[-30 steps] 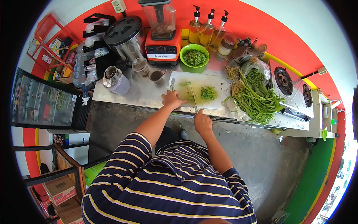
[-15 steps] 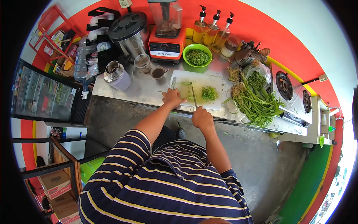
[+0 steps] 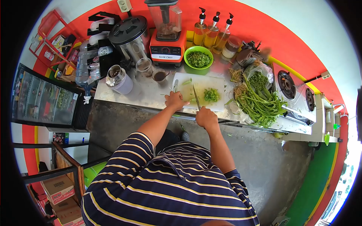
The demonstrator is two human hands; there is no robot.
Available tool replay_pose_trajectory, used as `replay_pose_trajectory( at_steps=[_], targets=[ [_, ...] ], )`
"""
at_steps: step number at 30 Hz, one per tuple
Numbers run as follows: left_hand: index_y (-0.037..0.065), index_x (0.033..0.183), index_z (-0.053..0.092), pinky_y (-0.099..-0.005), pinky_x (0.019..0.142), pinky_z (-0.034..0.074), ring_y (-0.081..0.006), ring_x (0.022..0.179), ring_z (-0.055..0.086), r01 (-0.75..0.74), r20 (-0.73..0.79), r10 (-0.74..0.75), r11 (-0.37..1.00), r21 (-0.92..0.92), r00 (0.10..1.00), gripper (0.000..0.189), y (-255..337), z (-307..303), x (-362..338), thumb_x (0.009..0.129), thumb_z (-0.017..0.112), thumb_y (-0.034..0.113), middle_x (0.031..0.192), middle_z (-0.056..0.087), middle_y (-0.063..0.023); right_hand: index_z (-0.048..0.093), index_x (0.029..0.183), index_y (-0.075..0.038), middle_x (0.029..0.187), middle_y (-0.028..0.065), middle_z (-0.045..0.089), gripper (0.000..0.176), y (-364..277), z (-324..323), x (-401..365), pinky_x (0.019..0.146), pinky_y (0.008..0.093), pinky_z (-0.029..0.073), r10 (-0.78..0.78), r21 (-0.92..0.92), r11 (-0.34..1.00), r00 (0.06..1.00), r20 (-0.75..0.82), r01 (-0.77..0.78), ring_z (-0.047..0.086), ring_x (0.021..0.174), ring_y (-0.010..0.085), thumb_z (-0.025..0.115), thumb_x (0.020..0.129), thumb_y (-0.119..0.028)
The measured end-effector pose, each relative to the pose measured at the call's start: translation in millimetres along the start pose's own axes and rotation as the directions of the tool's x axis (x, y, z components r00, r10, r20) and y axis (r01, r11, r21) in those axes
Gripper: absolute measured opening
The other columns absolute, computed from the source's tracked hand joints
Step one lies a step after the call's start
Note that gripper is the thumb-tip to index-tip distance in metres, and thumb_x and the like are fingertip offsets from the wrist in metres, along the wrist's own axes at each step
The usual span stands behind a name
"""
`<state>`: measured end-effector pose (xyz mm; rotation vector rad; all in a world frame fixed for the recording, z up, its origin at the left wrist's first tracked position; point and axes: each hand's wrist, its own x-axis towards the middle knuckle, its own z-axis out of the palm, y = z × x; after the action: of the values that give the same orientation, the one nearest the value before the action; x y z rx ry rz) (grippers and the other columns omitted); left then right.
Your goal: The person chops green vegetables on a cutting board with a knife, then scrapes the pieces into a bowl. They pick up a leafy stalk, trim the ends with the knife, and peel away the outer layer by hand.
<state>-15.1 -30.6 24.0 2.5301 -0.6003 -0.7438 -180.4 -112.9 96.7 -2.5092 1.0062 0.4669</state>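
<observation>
My right hand is wrapped round the handle of a knife, whose blade points away from me over a white cutting board. My left hand rests at the board's left front edge with its thumb stretched towards the blade; the fingers look apart and I see nothing held in them. A bit of green stalk lies near the thumb, partly hidden. To the right of the blade sits a small heap of chopped greens. One loose green piece lies near the board's upper left.
Behind the board stand a green bowl of chopped leaves, a red blender and pump bottles. Whole leafy greens are piled at right, beside a gas stove. Cups stand at left.
The knife blade has shifted slightly right, away from the loose green piece near its tip. My left hand stays in nearly the same place.
</observation>
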Motion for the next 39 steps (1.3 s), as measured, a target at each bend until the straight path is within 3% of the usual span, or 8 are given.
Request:
replay_pose_trajectory(
  at_steps=[6, 12, 18, 22, 24, 30, 36, 39],
  targets=[
    [0.018, 0.087, 0.060, -0.0512, 0.091, 0.043, -0.0338, 0.118, 0.041, 0.014, 0.002, -0.014, 1.000, -0.006, 1.000, 0.044, 1, -2, 0, 0.065, 0.090, 0.042, 0.116, 0.051, -0.0040, 0.046, 0.118, 0.005, 0.105, 0.0259, 0.070, 0.034, -7, 54, 11, 0.083, 0.0463, 0.057, 0.045, 0.043, 0.998, 0.998, -0.035, -0.043, 0.071, 0.098, 0.0396, 0.052, 0.093, -0.017],
    [0.018, 0.087, 0.060, -0.0505, 0.090, 0.044, -0.0336, 0.118, 0.041, -0.008, -0.004, 0.008, 1.000, 0.015, 1.000, 0.044, 1, -2, 1, 0.065, 0.090, 0.043, 0.116, 0.051, -0.0040, 0.046, 0.119, 0.005, 0.104, 0.0253, 0.071, 0.035, -4, 16, 14, 0.083, 0.0474, 0.057, 0.010, 0.032, 0.999, 1.000, 0.012, -0.010, 0.071, 0.097, 0.0403, 0.053, 0.093, -0.018],
    [0.018, 0.087, 0.060, -0.0502, 0.090, 0.045, -0.0331, 0.118, 0.042, -0.004, -0.010, 0.005, 1.000, 0.019, 1.000, 0.044, 1, -1, -1, 0.066, 0.089, 0.042, 0.115, 0.051, -0.0041, 0.055, 0.113, 0.004, 0.107, 0.0291, 0.068, 0.038, -8, 51, 13, 0.088, 0.0509, 0.053, 0.046, 0.087, 0.995, 0.999, -0.014, -0.044, 0.068, 0.100, 0.0445, 0.051, 0.098, -0.031],
    [0.019, 0.090, 0.060, -0.0502, 0.089, 0.046, -0.0346, 0.117, 0.043, -0.027, -0.021, 0.027, 0.999, 0.025, 0.999, 0.045, -3, 2, 1, 0.066, 0.089, 0.044, 0.115, 0.051, -0.0054, 0.055, 0.113, 0.004, 0.108, 0.0293, 0.068, 0.039, -6, 38, 20, 0.088, 0.0514, 0.053, 0.048, 0.067, 0.997, 0.998, -0.036, -0.046, 0.068, 0.100, 0.0444, 0.050, 0.098, -0.032],
    [0.020, 0.092, 0.060, -0.0498, 0.088, 0.047, -0.0359, 0.115, 0.044, -0.038, -0.022, 0.039, 0.998, 0.049, 0.999, 0.047, -5, 1, 1, 0.066, 0.088, 0.047, 0.115, 0.052, -0.0064, 0.049, 0.121, 0.004, 0.105, 0.0251, 0.070, 0.037, -7, 19, 19, 0.083, 0.0471, 0.057, 0.021, 0.033, 0.999, 1.000, 0.005, -0.021, 0.071, 0.096, 0.0407, 0.051, 0.093, -0.019],
    [0.018, 0.089, 0.060, -0.0507, 0.091, 0.045, -0.0337, 0.118, 0.042, -0.012, -0.017, 0.012, 1.000, 0.014, 1.000, 0.043, 0, -2, -3, 0.066, 0.089, 0.041, 0.116, 0.051, -0.0050, 0.054, 0.115, 0.004, 0.108, 0.0274, 0.068, 0.037, -17, 51, 15, 0.087, 0.0506, 0.054, 0.057, 0.060, 0.997, 0.998, -0.015, -0.056, 0.068, 0.101, 0.0431, 0.052, 0.095, -0.028],
    [0.019, 0.090, 0.060, -0.0498, 0.088, 0.047, -0.0351, 0.115, 0.044, -0.033, -0.050, 0.035, 0.998, 0.045, 0.998, 0.045, -4, 2, -1, 0.066, 0.089, 0.045, 0.115, 0.052, -0.0060, 0.049, 0.119, 0.006, 0.103, 0.0248, 0.071, 0.037, -13, 21, 20, 0.083, 0.0460, 0.057, 0.009, 0.025, 1.000, 1.000, 0.014, -0.009, 0.071, 0.096, 0.0392, 0.053, 0.091, -0.018],
    [0.019, 0.090, 0.061, -0.0498, 0.088, 0.047, -0.0350, 0.115, 0.044, -0.033, -0.055, 0.035, 0.998, 0.045, 0.998, 0.045, -1, 0, -4, 0.066, 0.089, 0.045, 0.115, 0.052, -0.0061, 0.050, 0.115, 0.006, 0.105, 0.0284, 0.069, 0.035, -15, 33, 15, 0.086, 0.0495, 0.055, 0.026, 0.074, 0.997, 1.000, -0.007, -0.025, 0.069, 0.099, 0.0419, 0.051, 0.094, -0.022]
  ],
)
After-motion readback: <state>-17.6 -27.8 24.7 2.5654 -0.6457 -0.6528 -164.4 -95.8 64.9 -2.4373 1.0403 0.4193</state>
